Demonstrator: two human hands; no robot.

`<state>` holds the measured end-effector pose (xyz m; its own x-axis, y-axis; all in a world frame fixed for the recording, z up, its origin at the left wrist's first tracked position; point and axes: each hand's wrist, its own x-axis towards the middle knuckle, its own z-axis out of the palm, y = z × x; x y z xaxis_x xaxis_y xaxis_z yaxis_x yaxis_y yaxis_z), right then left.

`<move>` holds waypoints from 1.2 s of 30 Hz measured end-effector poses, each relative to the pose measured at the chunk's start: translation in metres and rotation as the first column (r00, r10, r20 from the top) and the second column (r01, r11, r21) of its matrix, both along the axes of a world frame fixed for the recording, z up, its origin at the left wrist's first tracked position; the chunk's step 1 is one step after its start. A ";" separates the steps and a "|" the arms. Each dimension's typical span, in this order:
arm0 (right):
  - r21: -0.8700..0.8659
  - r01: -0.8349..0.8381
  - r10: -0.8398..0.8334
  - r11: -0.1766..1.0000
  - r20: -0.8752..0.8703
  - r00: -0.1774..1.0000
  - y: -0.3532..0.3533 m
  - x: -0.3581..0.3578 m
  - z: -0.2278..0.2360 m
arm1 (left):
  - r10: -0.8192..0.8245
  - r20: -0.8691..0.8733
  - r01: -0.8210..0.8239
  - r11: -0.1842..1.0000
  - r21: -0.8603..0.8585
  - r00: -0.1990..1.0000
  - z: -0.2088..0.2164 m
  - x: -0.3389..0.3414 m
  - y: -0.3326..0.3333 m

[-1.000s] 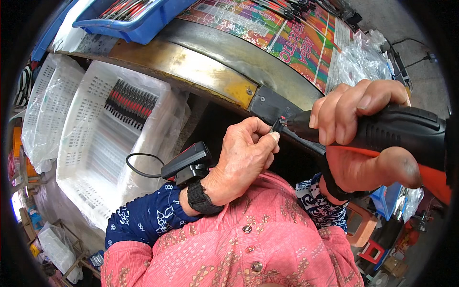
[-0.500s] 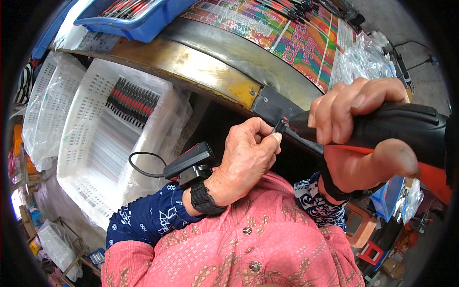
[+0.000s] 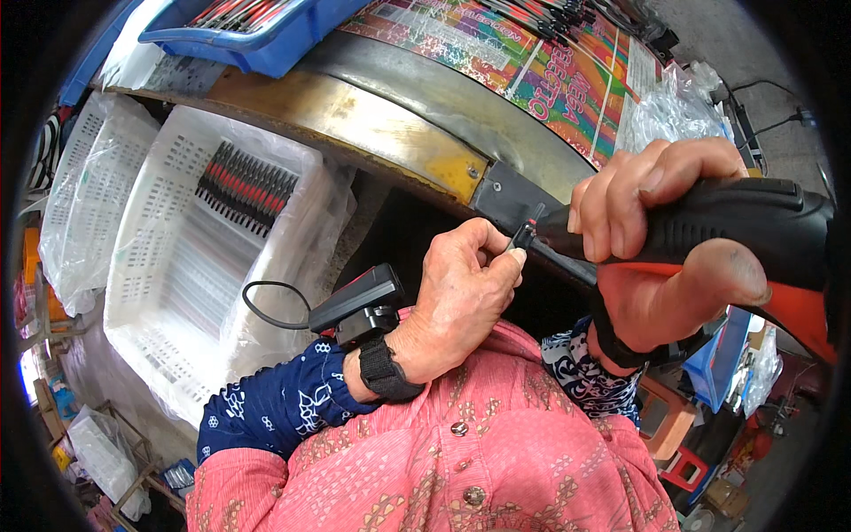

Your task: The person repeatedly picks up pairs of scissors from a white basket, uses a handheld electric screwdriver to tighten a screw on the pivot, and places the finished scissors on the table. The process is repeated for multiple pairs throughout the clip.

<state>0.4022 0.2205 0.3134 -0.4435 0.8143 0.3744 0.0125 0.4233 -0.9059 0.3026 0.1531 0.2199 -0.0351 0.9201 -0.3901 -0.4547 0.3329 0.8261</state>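
My right hand (image 3: 651,213) wraps over the barrel of a black-and-red drill-like power tool (image 3: 740,222), its thumb standing out below. The tool's narrow nose points left, toward my other hand. Between thumb and fingertips, my left hand (image 3: 470,284) pinches a small black part (image 3: 521,238) with a bit of red on it. This part sits right at the tool's nose; whether the two are joined cannot be made out. Both hands are held close to the worktable's near edge, beside a dark block (image 3: 505,195) fixed there.
A white perforated basket (image 3: 168,257), lined with plastic, stands at left with a row of black-and-red pieces (image 3: 246,189). A blue tray (image 3: 266,53) of slender red-and-black pieces rests on the metal-edged table (image 3: 390,133). Clear plastic bags (image 3: 678,102) lie at far right.
Both hands stay at nearly the same spot, with small shifts. The small part has tilted slightly at the tool's nose, and the tool sits a touch higher.
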 end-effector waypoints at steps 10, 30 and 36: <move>0.015 0.148 -0.146 0.989 -0.094 0.985 -0.008 -0.007 -0.005 | -0.053 0.030 0.053 0.999 0.005 0.998 -0.003 0.001 0.000; -0.020 -0.020 0.004 1.000 -0.587 0.810 -0.009 0.064 -0.006 | 0.516 -0.855 0.303 0.809 0.505 0.049 0.022 -0.114 0.102; -0.065 0.143 -0.157 0.988 -0.414 0.896 -0.007 0.074 -0.006 | 0.500 -0.835 0.277 0.856 0.437 -0.230 0.012 -0.133 0.141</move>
